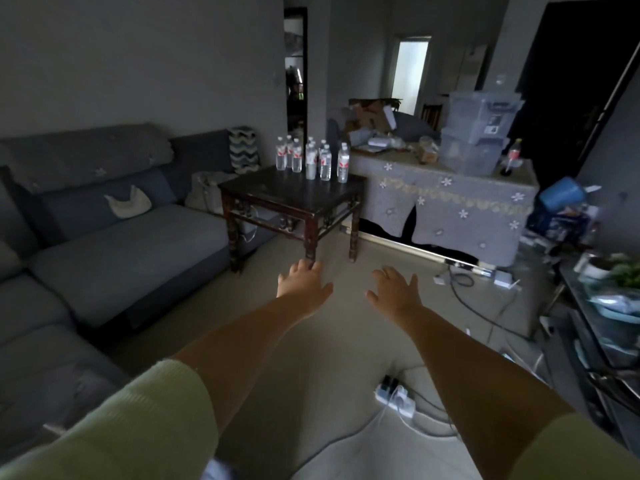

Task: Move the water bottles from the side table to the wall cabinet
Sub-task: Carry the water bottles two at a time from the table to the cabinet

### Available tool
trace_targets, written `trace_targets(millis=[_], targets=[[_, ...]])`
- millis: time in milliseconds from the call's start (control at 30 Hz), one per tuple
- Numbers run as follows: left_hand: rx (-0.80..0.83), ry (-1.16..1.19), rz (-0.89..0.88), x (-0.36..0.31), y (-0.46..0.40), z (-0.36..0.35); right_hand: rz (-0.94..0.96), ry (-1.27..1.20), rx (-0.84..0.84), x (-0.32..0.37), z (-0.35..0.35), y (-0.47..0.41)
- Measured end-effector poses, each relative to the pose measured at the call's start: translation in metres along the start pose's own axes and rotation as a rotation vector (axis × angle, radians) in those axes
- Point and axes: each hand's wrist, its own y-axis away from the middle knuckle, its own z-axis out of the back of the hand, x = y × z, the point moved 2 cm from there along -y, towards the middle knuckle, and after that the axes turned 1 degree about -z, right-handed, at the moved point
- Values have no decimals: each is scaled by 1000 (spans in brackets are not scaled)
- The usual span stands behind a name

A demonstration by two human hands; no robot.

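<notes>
Several clear water bottles point(311, 160) with white caps and red-and-white labels stand upright in a cluster on the far part of a dark wooden side table point(294, 199). My left hand point(303, 284) and my right hand point(394, 287) are stretched out in front of me, palms down, fingers apart, holding nothing. Both hands hover over the floor, well short of the table and the bottles. No wall cabinet is in view.
A grey sofa point(104, 237) runs along the left. A cloth-covered table point(450, 199) with clutter and clear plastic bins point(479, 133) stands right of the side table. A power strip point(394, 398) and cables lie on the floor. Cluttered shelving point(602, 306) lines the right edge.
</notes>
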Motion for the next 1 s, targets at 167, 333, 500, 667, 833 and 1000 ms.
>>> trace_targets(millis=[167, 333, 500, 667, 833, 1000], targets=[[-35, -25, 50, 9, -81, 12, 38, -10, -45, 1, 14, -88], [-65, -3, 99, 19, -155, 18, 94, 2, -59, 2, 23, -173], [-39, -4, 154, 44, -195, 6, 157, 45, -14, 18, 14, -232], [-29, -6, 222, 83, -234, 1, 215, 78, 34, 43, -5, -275], [-15, 17, 273, 131, -290, -6, 214, 97, 51, 66, -17, -335], [6, 24, 200, 181, -371, -4, 135, 89, 45, 96, -15, -417]])
